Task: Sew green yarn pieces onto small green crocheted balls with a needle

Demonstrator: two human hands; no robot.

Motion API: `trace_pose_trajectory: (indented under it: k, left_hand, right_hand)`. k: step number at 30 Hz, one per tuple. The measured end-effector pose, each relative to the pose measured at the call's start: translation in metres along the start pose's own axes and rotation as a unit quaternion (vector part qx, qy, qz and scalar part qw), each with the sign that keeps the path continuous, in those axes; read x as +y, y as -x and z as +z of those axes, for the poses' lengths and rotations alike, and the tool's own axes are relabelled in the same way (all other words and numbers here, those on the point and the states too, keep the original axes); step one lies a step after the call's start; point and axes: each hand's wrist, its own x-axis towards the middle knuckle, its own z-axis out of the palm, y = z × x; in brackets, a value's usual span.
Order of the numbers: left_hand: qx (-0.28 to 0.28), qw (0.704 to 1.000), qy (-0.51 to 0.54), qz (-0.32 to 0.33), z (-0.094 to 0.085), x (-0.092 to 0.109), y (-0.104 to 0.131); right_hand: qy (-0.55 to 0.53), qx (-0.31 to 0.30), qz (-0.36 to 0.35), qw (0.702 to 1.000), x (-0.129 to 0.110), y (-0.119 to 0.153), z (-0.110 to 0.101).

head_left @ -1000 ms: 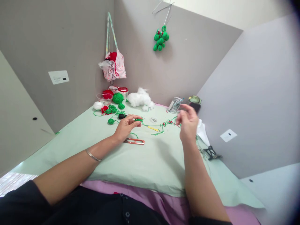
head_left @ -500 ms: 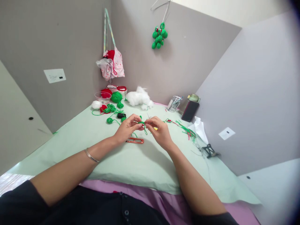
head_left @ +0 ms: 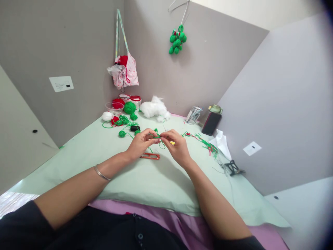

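My left hand pinches a small green crochet piece between thumb and fingers. My right hand is closed close against it, gripping a thin crochet hook whose slim metal end shows above the fingers; the rest is mostly hidden. A loop of green yarn hangs below the fingertips. Something yellow shows under the right fingers; I cannot tell what it belongs to. On the cloth below my left hand lies a pair of orange thread snips.
Green yarn balls, a clear tub and white stuffing sit at the back. To the right are a pen holder, a phone, yarn scraps, a tissue and a black stand.
The hanging green yarn loop has opened wider and shifted slightly. My fingers have moved only a little around the crochet piece; the objects on the table stay put.
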Motion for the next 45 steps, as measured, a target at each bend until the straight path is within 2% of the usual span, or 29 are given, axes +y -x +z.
trace_pose_trajectory:
  k: [7, 14, 23, 26, 29, 35, 41, 45]
  left_hand:
    - [0.02, 0.999, -0.037, 0.018, 0.0, 0.0, 0.0]
    - [0.009, 0.998, -0.035, 0.047, 0.001, 0.001, 0.001]
    - [0.008, 0.996, -0.066, 0.063, 0.001, 0.003, 0.001]
    - [0.012, 0.996, -0.061, 0.064, 0.0, 0.002, 0.001]
    - [0.02, 0.996, -0.054, 0.061, -0.001, 0.003, 0.001]
    - [0.042, 0.996, -0.039, 0.064, -0.001, 0.001, 0.0]
    - [0.029, 0.997, 0.018, 0.063, -0.001, 0.002, -0.002]
    - [0.043, 0.997, 0.026, 0.062, 0.0, 0.004, -0.003]
  right_hand:
    - [-0.017, -0.043, 0.002, 0.999, 0.002, -0.001, 0.0]
    - [0.007, -0.063, -0.013, 0.998, 0.001, -0.001, 0.001]
    - [-0.017, -0.033, 0.002, 0.999, 0.0, -0.002, 0.0]
    - [-0.06, -0.014, 0.036, 0.997, 0.0, -0.002, -0.001]
    - [-0.059, -0.007, 0.063, 0.996, 0.0, -0.003, -0.002]
    - [-0.026, -0.011, 0.052, 0.998, -0.002, -0.003, -0.002]
    - [-0.041, -0.012, 0.056, 0.998, -0.007, -0.003, -0.005]
    - [-0.043, -0.006, 0.043, 0.998, -0.008, -0.003, -0.006]
